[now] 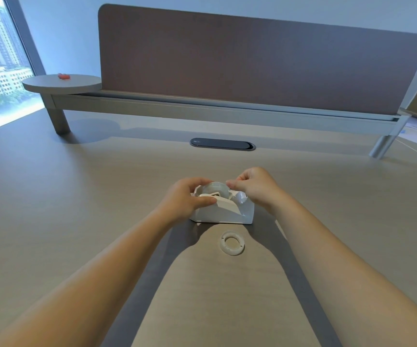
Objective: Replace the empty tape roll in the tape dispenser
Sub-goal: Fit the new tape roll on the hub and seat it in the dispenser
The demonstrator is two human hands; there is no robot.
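I have both hands on the white tape dispenser [223,211], which sits on the counter [77,196] in front of me, on the near side of the dark oval cable port [222,144]. My left hand [190,196] wraps the dispenser's left end, thumb pressed along its near top edge and fingers [200,182] curled over the far side, so it is clamped on the body. A clear tape roll [217,187] sits in the dispenser's cradle between my hands. My right hand [255,186] is at the roll's right side, its fingertips [231,183] pinched together right at the roll's upper edge; I cannot tell whether they hold a tape end or only touch the roll. The empty tape core [232,242], a pale ring, lies flat on the counter just on my side of the dispenser, apart from it. Beyond the cable port stands a brown divider panel [252,63].
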